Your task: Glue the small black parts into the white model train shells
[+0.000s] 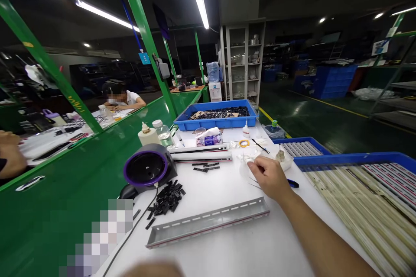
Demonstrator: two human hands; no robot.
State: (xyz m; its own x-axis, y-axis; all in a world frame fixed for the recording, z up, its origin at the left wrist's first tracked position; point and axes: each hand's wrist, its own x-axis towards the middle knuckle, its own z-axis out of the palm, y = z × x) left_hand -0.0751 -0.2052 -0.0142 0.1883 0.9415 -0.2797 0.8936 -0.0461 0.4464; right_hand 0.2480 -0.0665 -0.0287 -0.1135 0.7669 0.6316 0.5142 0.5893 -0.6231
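Note:
My right hand (269,178) reaches over the right part of the white table, its fingers curled together. A small whitish, translucent thing (244,168) lies right at the fingertips; whether they grip it is unclear. Tweezers (255,183) and a blue-and-black handle (293,183) are beside this hand. Only a blurred part of my left hand (152,269) shows at the bottom edge, fingers not visible. Between the hands lies a long grey metal channel (208,221) with slots along its edge and a red line. A heap of small black pieces (167,198) is to its upper left.
A round black device with a purple rim (146,169) stands at left. Behind are two white strips (201,156), bottles (162,132) and a blue tray (214,125) of black parts. Blue bins (367,156) with strips flank the right. Another person (125,97) sits beyond the green partition.

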